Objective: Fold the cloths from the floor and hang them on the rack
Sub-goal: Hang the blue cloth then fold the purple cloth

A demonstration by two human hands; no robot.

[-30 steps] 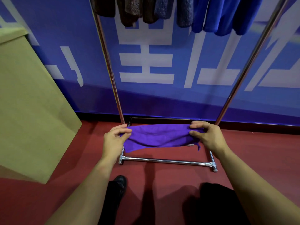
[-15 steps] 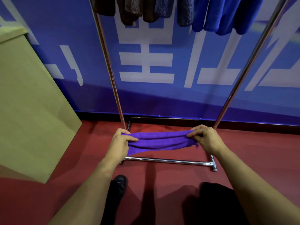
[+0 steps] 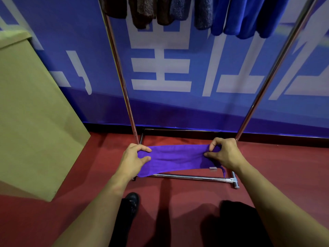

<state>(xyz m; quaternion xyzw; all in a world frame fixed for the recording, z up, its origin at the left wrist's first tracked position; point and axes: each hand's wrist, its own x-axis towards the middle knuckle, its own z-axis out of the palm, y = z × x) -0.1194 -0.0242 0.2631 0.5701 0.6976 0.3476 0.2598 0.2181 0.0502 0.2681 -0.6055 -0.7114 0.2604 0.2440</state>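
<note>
A purple cloth [image 3: 175, 158] is stretched flat between my two hands, in the air above the rack's base. My left hand [image 3: 132, 160] pinches its left end between thumb and fingers. My right hand [image 3: 225, 154] pinches the right end, where a small tag and a loop hang down. The metal rack [image 3: 121, 75] stands in front of me, its two uprights rising to either side. Several brown, grey and blue cloths [image 3: 238, 16] hang from its top, cut off by the frame's upper edge.
The rack's front base bar [image 3: 192, 177] lies on the red floor [image 3: 284, 168] just under the cloth. A large tan board [image 3: 33, 122] leans at the left. A blue wall banner [image 3: 178, 107] is behind the rack. My dark shoe [image 3: 130, 202] is below.
The cloth has been folded over, from a wider sheet into a narrower band, and my hands have re-pinched its ends and pulled it taut.
</note>
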